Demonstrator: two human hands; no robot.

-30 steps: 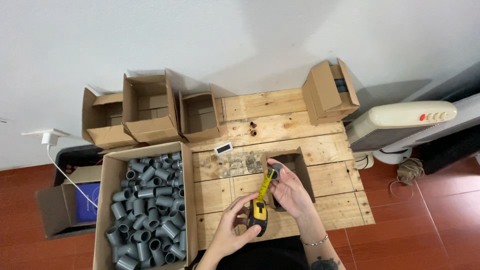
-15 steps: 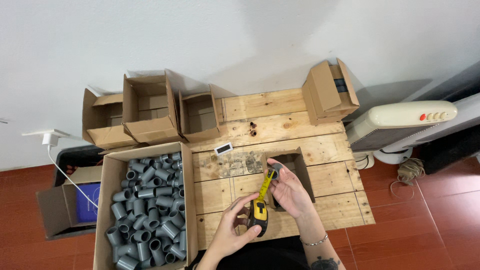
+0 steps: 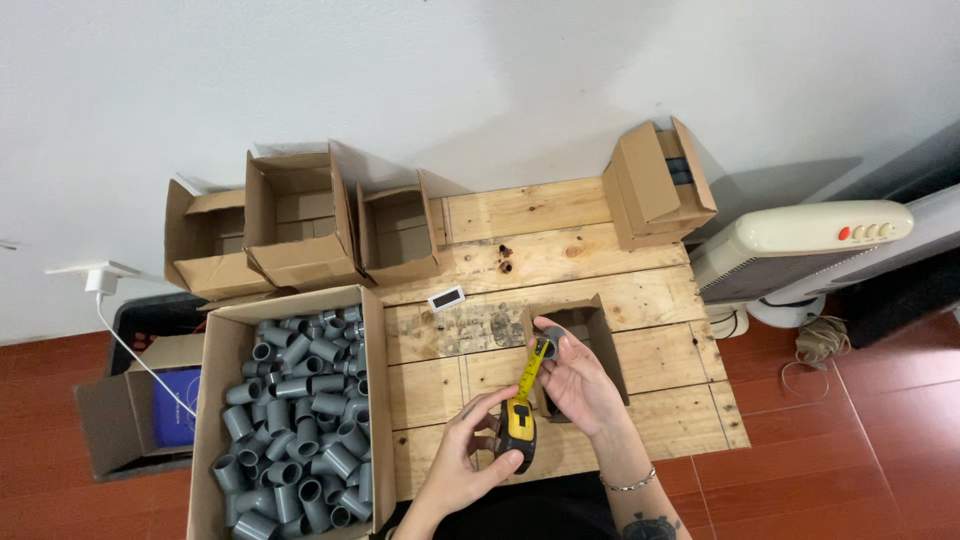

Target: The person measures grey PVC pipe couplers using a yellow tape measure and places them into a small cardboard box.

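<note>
A big carton (image 3: 290, 420) brims with grey fittings (image 3: 300, 400); the left hand (image 3: 470, 450) grips a tape measure (image 3: 518, 435), the right hand (image 3: 580, 385) pinches one fitting (image 3: 553, 340) over a small box (image 3: 600, 330).

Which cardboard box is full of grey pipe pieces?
The big open box at the table's front left corner, beside the left hand. It is heaped with grey pipe fittings; the three open boxes behind it look empty.

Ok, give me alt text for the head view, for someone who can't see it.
Seen from above, the left hand holds a yellow tape measure whose blade runs to a grey pipe fitting in the right hand, over a wooden pallet table. A cardboard box of grey fittings sits at left.
</note>
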